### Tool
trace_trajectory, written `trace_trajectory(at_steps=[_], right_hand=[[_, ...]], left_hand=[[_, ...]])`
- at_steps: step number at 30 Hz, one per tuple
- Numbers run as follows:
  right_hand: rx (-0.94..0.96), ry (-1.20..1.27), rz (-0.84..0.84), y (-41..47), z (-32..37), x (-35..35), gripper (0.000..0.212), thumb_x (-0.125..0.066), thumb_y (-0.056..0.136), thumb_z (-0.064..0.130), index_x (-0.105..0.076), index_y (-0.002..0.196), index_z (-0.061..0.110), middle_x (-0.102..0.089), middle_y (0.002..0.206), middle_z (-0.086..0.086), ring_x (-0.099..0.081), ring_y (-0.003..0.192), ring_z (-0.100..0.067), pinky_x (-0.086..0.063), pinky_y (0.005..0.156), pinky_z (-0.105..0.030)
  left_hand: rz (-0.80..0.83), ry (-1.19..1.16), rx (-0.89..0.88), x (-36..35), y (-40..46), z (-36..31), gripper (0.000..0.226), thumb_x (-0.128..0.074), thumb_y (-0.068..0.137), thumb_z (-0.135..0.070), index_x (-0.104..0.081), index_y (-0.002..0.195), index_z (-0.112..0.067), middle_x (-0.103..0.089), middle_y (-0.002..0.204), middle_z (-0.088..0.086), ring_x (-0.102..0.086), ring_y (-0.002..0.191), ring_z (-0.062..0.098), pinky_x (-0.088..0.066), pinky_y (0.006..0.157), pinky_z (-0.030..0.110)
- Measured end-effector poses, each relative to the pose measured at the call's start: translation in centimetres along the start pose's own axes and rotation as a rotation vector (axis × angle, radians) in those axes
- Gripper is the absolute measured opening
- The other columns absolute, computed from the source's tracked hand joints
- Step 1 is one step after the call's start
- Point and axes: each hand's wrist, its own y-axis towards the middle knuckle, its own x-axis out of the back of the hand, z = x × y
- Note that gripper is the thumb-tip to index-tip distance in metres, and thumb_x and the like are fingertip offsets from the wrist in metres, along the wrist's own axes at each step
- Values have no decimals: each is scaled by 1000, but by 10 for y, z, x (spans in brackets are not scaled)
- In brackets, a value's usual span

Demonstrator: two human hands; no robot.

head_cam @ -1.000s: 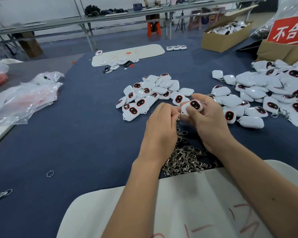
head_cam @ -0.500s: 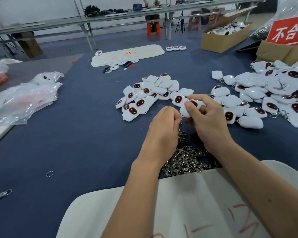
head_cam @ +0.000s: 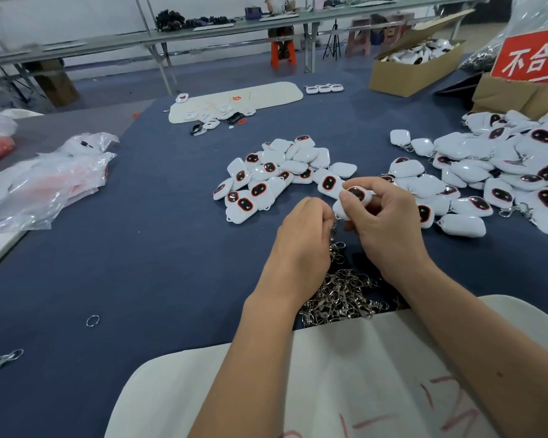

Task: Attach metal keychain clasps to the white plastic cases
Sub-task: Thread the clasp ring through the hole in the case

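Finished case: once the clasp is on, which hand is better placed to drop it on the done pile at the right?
Right, probably. The right hand already grips the case and is nearest the pile with clasps. The left hand pinches the clasp.

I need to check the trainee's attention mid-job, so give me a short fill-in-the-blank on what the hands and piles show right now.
1. The right hand holds a white plastic case whose dark window is ringed in ____.
2. The pile of metal keychain clasps lies directly below the two ____.
3. The table cover is dark ____.
4. The left hand pinches a ____.

Missing words: red; hands; blue; clasp
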Motion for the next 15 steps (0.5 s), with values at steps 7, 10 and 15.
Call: trace_trajectory(at_steps=[7,10,15], right_hand=[[34,-33,-22,-3,5,-1,4,-71,94,18,-71,93,21,-72,71,0,-72,60,-13,-55,63,-26],[38,-47,-21,-4,6,0,3,-71,94,17,-70,93,20,-72,71,1,-72,59,-13,-53,61,-23],[75,-91,-37,-7,8,-2,5,-71,92,16,-66,92,18,-71,67,-3,-71,60,-21,-57,62,-35]], left_hand=[[-17,6,15,-1,0,-1,19,-44,103,-4,-51,86,-10,-54,88,6,-49,81,28,-45,76,54],[-21,9,30,-1,-1,-1,19,-43,103,-4,-51,86,-10,-55,90,5,-49,83,27,-45,77,53],[-11,35,85,-2,1,1,19,-43,103,-7,-52,87,-14,-56,92,2,-51,85,25,-47,76,50]])
